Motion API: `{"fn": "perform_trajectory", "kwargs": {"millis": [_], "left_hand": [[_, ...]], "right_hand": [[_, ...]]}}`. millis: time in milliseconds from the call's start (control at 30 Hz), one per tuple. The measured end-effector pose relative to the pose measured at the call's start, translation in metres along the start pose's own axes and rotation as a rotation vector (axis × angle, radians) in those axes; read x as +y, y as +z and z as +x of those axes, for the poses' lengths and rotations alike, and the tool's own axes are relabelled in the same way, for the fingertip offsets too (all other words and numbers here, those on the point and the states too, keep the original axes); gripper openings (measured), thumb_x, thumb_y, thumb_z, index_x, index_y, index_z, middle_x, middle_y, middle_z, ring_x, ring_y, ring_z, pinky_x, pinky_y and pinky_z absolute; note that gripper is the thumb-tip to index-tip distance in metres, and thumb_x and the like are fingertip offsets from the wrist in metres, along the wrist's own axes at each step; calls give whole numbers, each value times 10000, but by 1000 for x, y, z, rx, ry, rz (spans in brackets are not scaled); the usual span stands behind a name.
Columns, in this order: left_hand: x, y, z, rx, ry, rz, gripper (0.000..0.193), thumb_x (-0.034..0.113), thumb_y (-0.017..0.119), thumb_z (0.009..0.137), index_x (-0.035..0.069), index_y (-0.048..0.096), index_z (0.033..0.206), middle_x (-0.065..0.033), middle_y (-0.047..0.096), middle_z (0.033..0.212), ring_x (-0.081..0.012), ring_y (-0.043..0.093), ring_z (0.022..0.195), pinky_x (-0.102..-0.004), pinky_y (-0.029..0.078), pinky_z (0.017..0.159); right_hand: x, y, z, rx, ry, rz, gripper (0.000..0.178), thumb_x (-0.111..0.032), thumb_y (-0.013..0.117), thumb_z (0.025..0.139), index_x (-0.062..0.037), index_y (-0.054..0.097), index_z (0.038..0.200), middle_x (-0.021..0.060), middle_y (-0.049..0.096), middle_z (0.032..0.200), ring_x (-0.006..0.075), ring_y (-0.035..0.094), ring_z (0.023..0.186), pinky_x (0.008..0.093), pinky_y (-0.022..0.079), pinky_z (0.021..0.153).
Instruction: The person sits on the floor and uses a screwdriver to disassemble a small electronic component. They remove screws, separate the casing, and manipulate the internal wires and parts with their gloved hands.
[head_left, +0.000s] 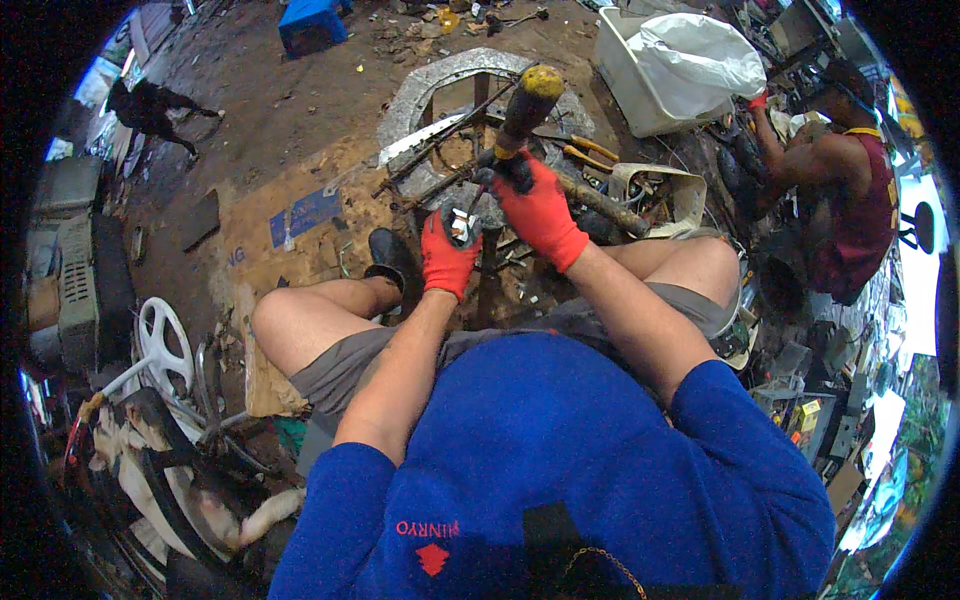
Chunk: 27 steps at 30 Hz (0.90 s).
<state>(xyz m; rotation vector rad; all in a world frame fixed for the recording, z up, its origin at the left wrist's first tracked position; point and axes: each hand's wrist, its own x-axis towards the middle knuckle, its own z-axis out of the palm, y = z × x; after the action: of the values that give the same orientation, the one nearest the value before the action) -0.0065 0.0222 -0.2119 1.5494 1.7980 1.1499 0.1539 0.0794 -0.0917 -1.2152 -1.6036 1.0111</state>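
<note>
right hand [540, 205] in red glove: fist closed on black-and-yellow screwdriver handle [527, 105], upright over knees | left hand [447, 250]: pinching small shiny metal part [462, 228] below, above dirt floor [280, 90] | risk: tip may slip into left fingers.

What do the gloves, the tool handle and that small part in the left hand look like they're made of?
The gloves look like knit fabric with a matte red-orange coating and black fingertips. The tool handle seems hard plastic or rubber, a black shaft with a worn yellow end. The small part held by the left hand is probably bare metal, since it glints silvery; it is too small to be sure.
</note>
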Motion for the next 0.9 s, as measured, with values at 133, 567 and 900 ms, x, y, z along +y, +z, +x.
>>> {"fn": "perform_trajectory", "kwargs": {"millis": [133, 567, 900], "left_hand": [[-3, 8, 1, 83, 54, 19, 731, 220, 819, 663, -7, 486, 1274, -211, 534, 1207, -385, 544, 1101, -434, 445, 961], [44, -45, 10, -47, -155, -470, 430, 1, 741, 782, 32, 583, 1180, -58, 638, 1111, -156, 592, 975, -299, 473, 882], [66, -42, 3, -253, -151, -683, 361, 56, 555, 951, 18, 531, 1309, -84, 613, 1210, -170, 582, 1092, -318, 464, 949]], "right_hand": [[12, 9, 1, 5, -30, -106, 466, -131, 683, 837, -18, 548, 1269, 179, 667, 1143, 307, 649, 1068, 366, 501, 923], [8, -42, 0, -25, 141, 116, 432, -230, 718, 823, 2, 618, 1173, 96, 692, 1062, 168, 634, 967, 312, 486, 877], [31, -24, -13, -324, 279, 276, 326, -244, 721, 841, -20, 694, 1077, 44, 712, 943, 126, 617, 823, 296, 492, 787]]}}
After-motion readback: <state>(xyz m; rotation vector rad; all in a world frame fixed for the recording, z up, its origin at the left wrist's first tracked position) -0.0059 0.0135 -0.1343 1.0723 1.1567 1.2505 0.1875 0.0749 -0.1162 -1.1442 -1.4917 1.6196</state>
